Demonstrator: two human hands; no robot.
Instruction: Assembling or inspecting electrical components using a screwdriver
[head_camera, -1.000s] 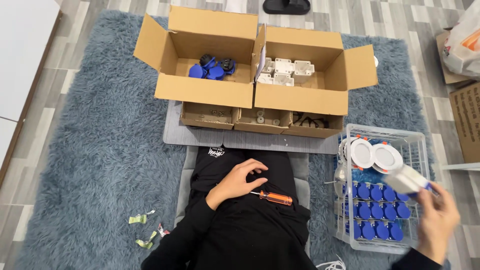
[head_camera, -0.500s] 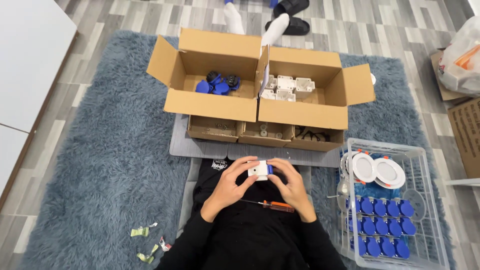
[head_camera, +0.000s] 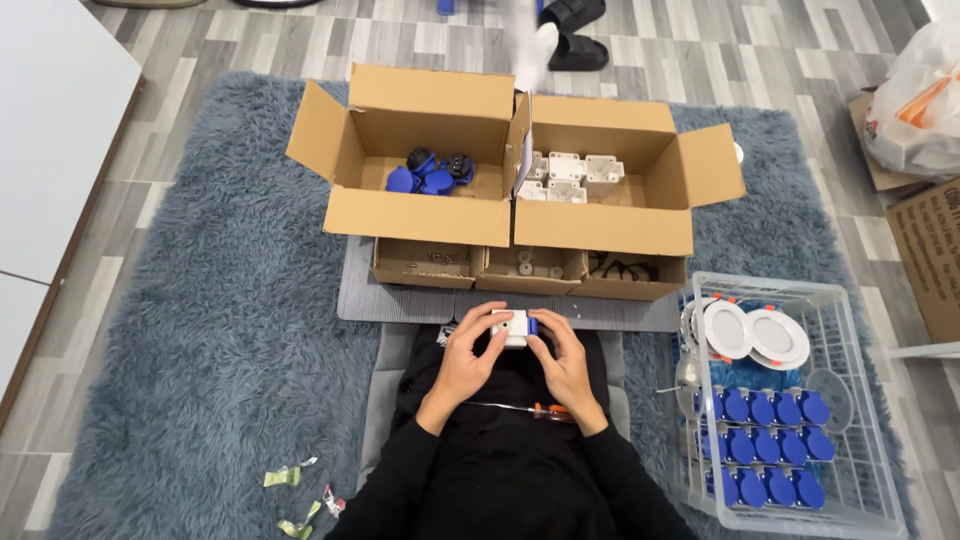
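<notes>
Both hands meet in front of me over my lap. My left hand (head_camera: 468, 358) and my right hand (head_camera: 568, 362) together grip a small white box-shaped part with a blue piece on its right side (head_camera: 512, 327). A screwdriver with an orange handle (head_camera: 540, 409) lies across my lap just below the hands. I sit on a blue-grey shaggy rug (head_camera: 220, 330).
Two open cardboard boxes stand ahead: the left one (head_camera: 415, 215) holds blue parts, the right one (head_camera: 600, 228) white parts. Three small trays (head_camera: 520, 270) sit before them. A clear crate (head_camera: 850, 400) at my right holds white discs and several blue parts. Another person's foot (head_camera: 570, 30) is beyond.
My right hand has come back from the crate with the white part, and both hands now hold it over my lap. The view has tilted slightly.
</notes>
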